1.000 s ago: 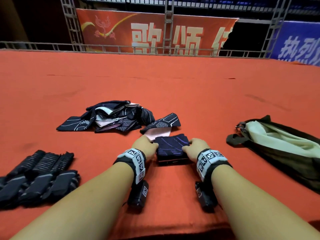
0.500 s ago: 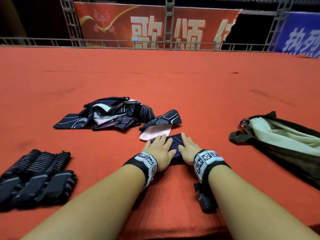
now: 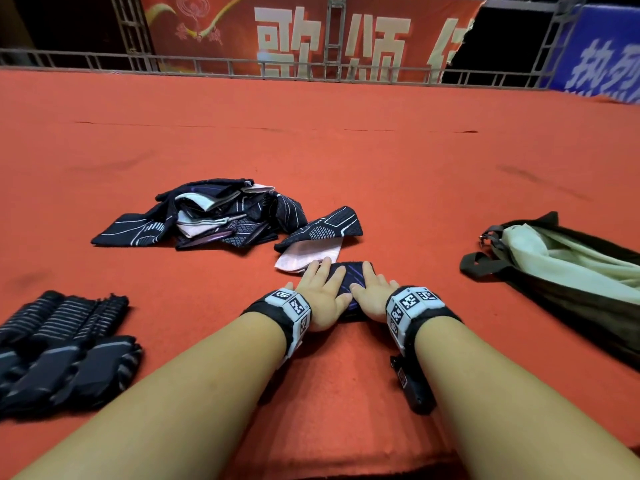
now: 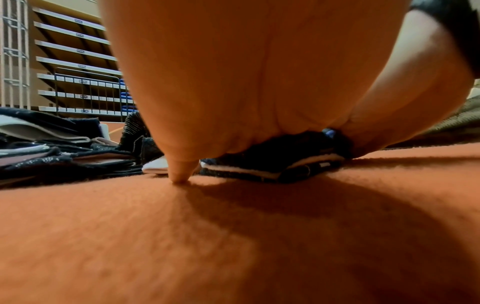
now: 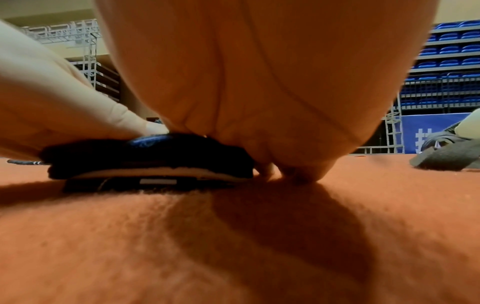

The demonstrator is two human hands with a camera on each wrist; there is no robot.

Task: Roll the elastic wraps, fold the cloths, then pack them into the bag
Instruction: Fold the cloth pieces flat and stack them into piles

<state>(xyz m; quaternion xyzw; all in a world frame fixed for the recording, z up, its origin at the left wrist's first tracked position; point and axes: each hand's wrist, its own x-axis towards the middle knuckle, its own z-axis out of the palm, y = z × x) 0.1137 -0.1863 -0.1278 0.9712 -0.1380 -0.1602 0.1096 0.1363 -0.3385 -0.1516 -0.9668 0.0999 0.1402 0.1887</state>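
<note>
Red banner (image 3: 311, 32) — "歌颂"

- A broad surface covered in orange-red carpet (image 3: 381, 174) was seen, carrying everything.
- A loose heap of dark patterned cloths (image 3: 211, 216) was laid left of the middle.
- One more cloth (image 3: 320, 233), dark with a pale underside, was spread just right of the heap.
- A folded dark cloth (image 3: 349, 282) was laid flat near the front.
- Dark rolled wraps (image 3: 59, 348) were grouped at the left edge.
- An open bag (image 3: 568, 275) with pale lining was laid at the right.
</note>
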